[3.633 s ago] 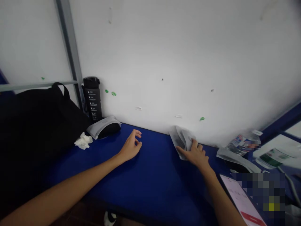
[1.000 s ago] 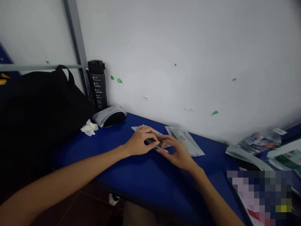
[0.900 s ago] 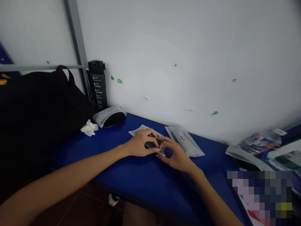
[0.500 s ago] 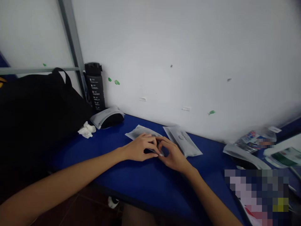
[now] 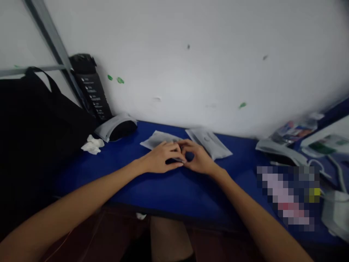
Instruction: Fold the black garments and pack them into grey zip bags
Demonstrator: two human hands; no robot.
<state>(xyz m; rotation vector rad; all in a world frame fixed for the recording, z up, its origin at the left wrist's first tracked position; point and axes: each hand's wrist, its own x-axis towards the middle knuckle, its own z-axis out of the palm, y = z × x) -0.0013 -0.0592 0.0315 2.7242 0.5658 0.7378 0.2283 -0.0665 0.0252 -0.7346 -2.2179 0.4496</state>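
1. Small dark object (image 5: 176, 160), and it's right between the 2 hands! Only a sliver shows past the fingers, so its full shape can't be called from here.
2. Gripping it from one side is the left hand (image 5: 160, 158), closed and curled inward. From the other side comes the right hand (image 5: 197, 158), also closed, and the 2 meet at the fingertips, with the object pinched at that meeting point.
3. Biggest risk right now: it's a small item held only at the fingertips, so one loosened finger could let it fall onto the blue surface (image 5: 191, 193). If it rolled, the front edge of the surface isn't far off, and a drop to the floor would follow.
4. Just behind the hands lie a grey pouch (image 5: 159, 140) and a printed pouch (image 5: 207, 142), side by side. Both look slick, so a stray wrist could slide them out of place.
5. Further left, we've got crumpled white tissue (image 5: 92, 145), a grey sleeve with a dark rounded item (image 5: 116, 127), a black bottle (image 5: 89, 87) and a black bag (image 5: 40, 127).
6. Out to the right sit another grey pouch (image 5: 278, 153) and printed packets (image 5: 297, 131), well apart from the hands.
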